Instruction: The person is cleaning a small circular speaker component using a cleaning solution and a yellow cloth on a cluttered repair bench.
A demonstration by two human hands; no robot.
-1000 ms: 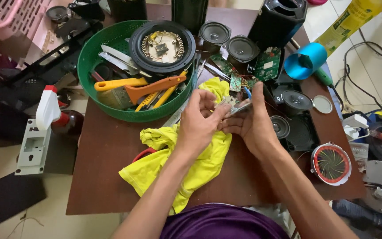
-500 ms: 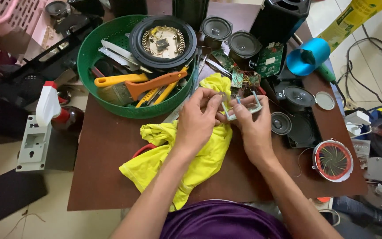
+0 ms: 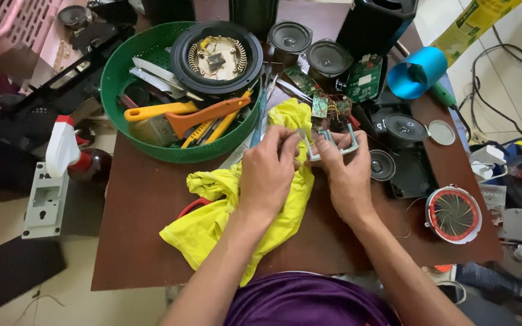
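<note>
A small pale grey bracket-like part [image 3: 332, 147] sat pinched between both hands above the middle of the brown table [image 3: 146, 199] — the left hand [image 3: 268, 169] clenched on its left end, the right hand [image 3: 347, 172] grasping its right side. A yellow cloth [image 3: 212, 211] lay under them. Just beyond, wired green circuit boards [image 3: 324, 108] and loose speakers [image 3: 327, 57] lay apart — dismantling looked well advanced, the part not yet set down. A green basket [image 3: 116, 78] of tools stood far left.

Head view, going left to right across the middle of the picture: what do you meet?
White spray bottle → yellow cloth → left hand → right hand → small black speaker → red-rimmed round fan.
</note>
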